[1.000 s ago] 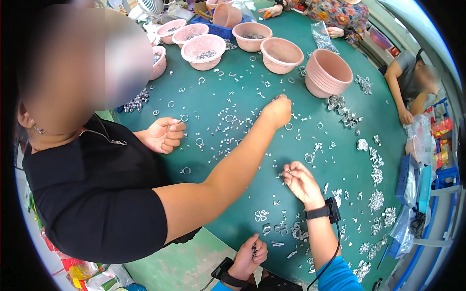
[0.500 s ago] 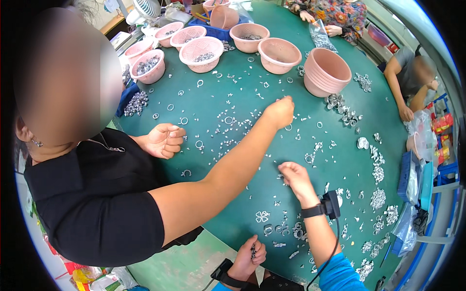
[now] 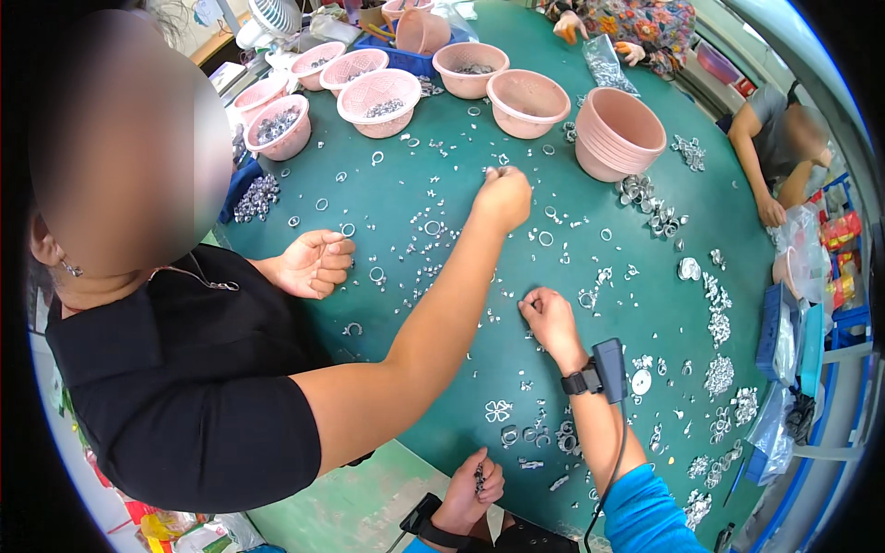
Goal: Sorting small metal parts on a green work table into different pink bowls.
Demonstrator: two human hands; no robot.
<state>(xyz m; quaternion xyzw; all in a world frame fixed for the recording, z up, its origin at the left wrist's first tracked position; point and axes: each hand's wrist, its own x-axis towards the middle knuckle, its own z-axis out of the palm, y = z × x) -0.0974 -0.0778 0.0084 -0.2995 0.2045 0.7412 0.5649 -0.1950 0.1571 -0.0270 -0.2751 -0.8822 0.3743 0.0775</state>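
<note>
Your left hand (image 3: 470, 493), at the near edge of the green tabletop (image 3: 664, 290), has its grip curled closed around small silver pieces (image 3: 479, 476). Your right hand (image 3: 550, 323) is low over the tabletop, grip drawn together at the fingertips; its contents cannot be determined. A four-petalled silver ornament (image 3: 498, 411) lies between both hands.

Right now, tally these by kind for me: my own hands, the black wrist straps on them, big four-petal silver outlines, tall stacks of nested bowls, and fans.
Your hands: 2, left hand and right hand
Black wrist straps: 2
Four-petal silver outline: 1
Tall stack of nested pink bowls: 1
White fan: 1
Total: 7
</note>
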